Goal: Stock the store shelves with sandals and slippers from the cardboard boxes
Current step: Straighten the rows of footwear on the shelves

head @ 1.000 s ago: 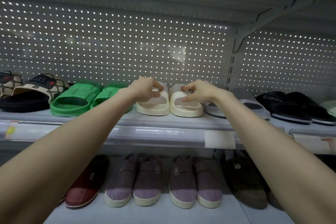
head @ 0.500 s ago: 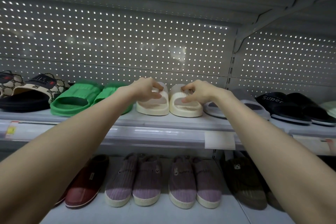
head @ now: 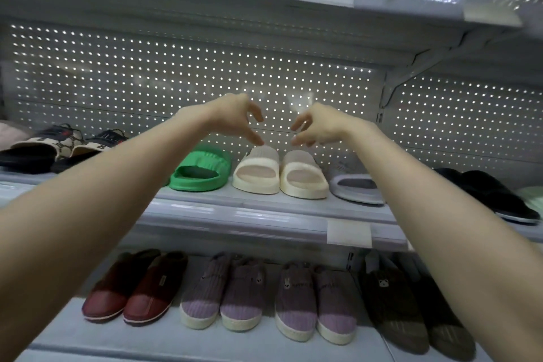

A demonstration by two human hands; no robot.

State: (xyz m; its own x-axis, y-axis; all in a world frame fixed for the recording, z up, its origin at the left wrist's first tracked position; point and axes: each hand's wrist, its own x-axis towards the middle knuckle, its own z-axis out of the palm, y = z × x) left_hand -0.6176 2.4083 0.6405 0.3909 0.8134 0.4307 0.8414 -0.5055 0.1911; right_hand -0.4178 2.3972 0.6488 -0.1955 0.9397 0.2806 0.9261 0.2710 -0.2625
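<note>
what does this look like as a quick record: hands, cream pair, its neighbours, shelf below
left hand: open, above the cream slides, holds nothing
right hand: open, above them, holds nothing
cream slides: side by side on the middle shelf
neighbours: green slide at left, grey slide at right
shelf below: maroon slippers, purple slippers

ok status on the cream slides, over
Left hand and right hand open, above the pair. Cream moulded slide sandals side by side on grey metal shelf. Nothing in the way.
</note>
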